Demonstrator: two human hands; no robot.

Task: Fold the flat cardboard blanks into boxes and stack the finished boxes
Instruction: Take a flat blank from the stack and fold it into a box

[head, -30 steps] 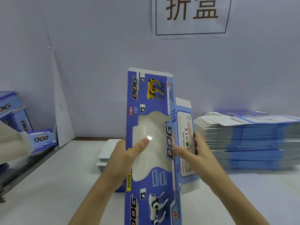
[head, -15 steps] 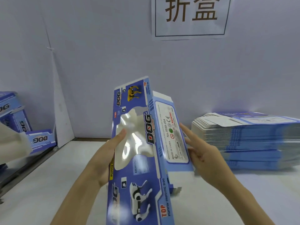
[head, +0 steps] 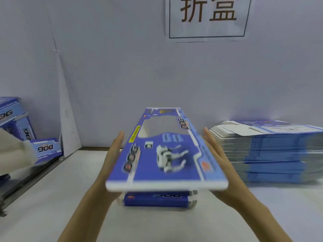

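A blue "DOG" cardboard box [head: 166, 154] with a clear window lies flat and level in the air at the centre, printed face up, blurred by motion. My left hand [head: 113, 154] presses its left side with straight fingers, and my right hand [head: 215, 154] presses its right side the same way. Just below it a blue piece with "DOG" print [head: 155, 199] rests on the white table [head: 52, 198]. A tall stack of flat blanks [head: 272, 154] sits at the right.
Finished blue boxes [head: 15, 123] and a smaller one [head: 45, 149] stand at the far left by a metal rail. A pale object [head: 15, 154] juts in from the left edge. A paper sign [head: 208, 18] hangs on the grey wall.
The box was upright and tilted between my hands; now it has swung down to lie flat and level. Both hands have shifted from its faces to its long sides.
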